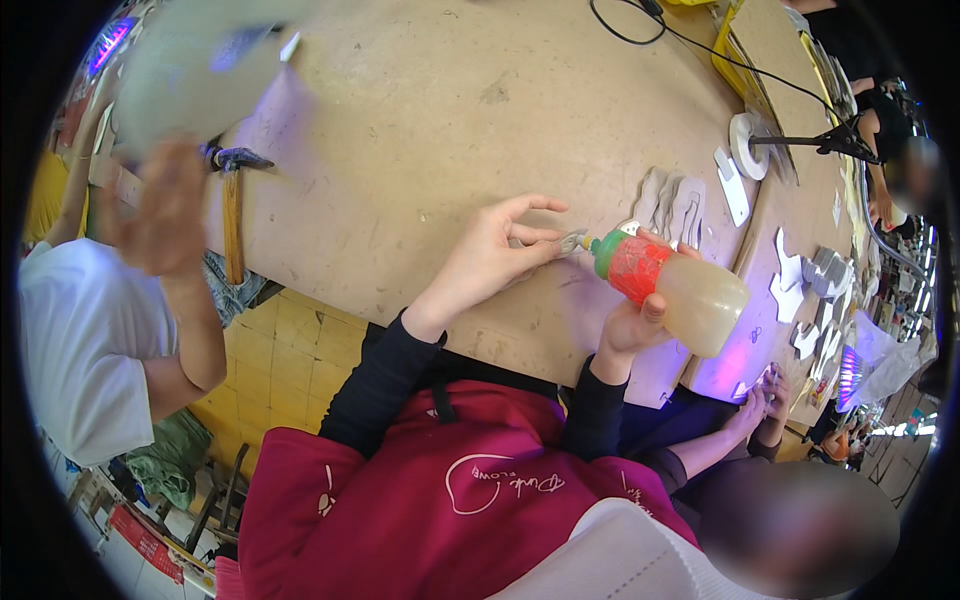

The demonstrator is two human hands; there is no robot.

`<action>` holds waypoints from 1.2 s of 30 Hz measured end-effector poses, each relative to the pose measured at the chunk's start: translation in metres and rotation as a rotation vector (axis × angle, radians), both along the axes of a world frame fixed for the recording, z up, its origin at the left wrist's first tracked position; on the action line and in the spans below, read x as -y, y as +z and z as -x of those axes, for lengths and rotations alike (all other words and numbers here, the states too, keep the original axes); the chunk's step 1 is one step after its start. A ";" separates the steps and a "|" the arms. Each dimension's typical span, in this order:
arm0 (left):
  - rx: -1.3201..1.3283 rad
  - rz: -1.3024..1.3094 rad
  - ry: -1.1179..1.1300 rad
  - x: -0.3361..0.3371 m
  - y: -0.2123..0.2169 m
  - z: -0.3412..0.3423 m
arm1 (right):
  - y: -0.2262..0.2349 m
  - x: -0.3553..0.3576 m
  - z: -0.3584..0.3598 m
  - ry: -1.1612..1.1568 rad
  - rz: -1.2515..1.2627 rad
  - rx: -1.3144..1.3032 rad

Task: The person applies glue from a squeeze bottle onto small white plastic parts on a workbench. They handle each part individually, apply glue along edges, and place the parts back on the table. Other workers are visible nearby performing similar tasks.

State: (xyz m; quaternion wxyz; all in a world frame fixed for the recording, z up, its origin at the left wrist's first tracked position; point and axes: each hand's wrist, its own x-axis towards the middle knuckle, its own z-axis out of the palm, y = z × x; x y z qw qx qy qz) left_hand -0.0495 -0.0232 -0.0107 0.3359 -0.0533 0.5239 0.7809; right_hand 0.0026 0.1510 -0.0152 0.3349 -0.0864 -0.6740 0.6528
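Observation:
My right hand (632, 328) is wrapped round a plastic squeeze bottle (705, 305) with a red label, a green cap and cloudy pale yellow liquid inside. The bottle lies tilted on its side, its narrow nozzle pointing left. Just off that nozzle, my left hand (490, 255) pinches a small grey piece (572, 243) between thumb and finger. Tip and piece overlap in view, so I cannot tell whether they touch. Behind the bottle, several wavy grey cut pieces (668, 205) lie on the table (420, 130), partly hidden by it.
A hammer (233, 215) with a wooden handle lies at the left table edge, near a co-worker's blurred hand (165, 205). Another person's hands (755, 400) work at the right. White cut pieces (788, 278), a white roll (748, 147) and a black cable (720, 65) lie further right.

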 end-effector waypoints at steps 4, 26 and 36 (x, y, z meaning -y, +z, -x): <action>-0.047 0.087 -0.088 0.001 -0.001 0.002 | -0.002 0.000 0.000 0.006 0.018 0.009; -0.106 0.167 -0.145 0.002 -0.006 0.000 | -0.012 -0.002 -0.003 -0.019 -0.074 -0.084; 0.106 -0.003 -0.099 0.010 0.000 0.006 | -0.006 -0.015 -0.004 -0.072 0.122 -0.110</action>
